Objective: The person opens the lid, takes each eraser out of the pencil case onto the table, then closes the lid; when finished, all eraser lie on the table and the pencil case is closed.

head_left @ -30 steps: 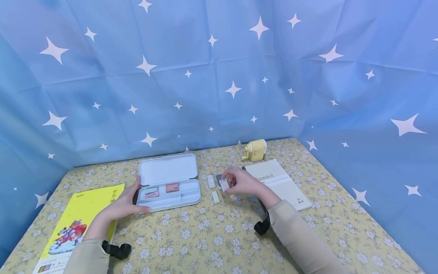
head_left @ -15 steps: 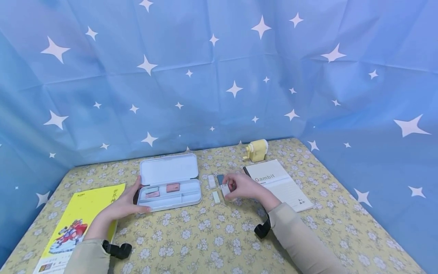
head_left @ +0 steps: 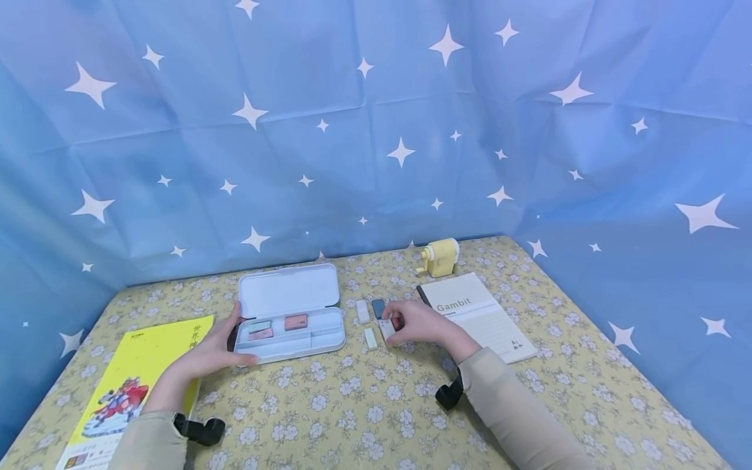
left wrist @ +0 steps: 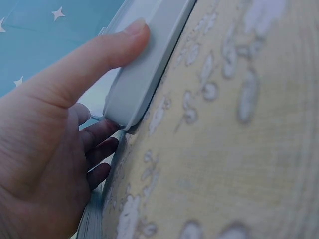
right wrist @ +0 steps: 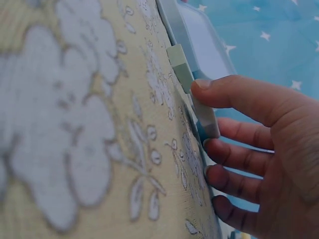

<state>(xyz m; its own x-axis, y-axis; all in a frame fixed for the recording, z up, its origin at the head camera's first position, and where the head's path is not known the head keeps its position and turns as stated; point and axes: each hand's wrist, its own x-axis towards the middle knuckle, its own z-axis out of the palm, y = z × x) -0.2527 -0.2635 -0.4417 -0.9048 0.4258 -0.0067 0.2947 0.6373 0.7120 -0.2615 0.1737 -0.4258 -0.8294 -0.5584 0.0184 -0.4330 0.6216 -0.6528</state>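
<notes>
My left hand (head_left: 214,349) grips the left end of an open white pencil case (head_left: 320,342). In the left wrist view its thumb lies along the case's front wall, with the other fingers around the end. Inside the case's back compartment lie a pink eraser (head_left: 296,321) and a green eraser (head_left: 260,326) beside another pinkish one (head_left: 262,334). My right hand (head_left: 420,323) pinches a whitish eraser (head_left: 386,328) at the table surface. Around it are a dark blue eraser (head_left: 378,308), a pale green eraser (head_left: 370,338) and a white eraser (head_left: 362,311).
A yellow crank pencil sharpener (head_left: 440,257) stands at the back. To the right, a Gambit notebook (head_left: 487,320) lies partly behind the right hand. A yellow book (head_left: 141,359) lies under the left forearm. Blue starry cloth (head_left: 352,130) hangs behind the flowered tablecloth (head_left: 329,418).
My right hand has moved the whitish eraser slightly down and towards me, showing more of the dark blue eraser. The left hand and pencil case have stayed put.
</notes>
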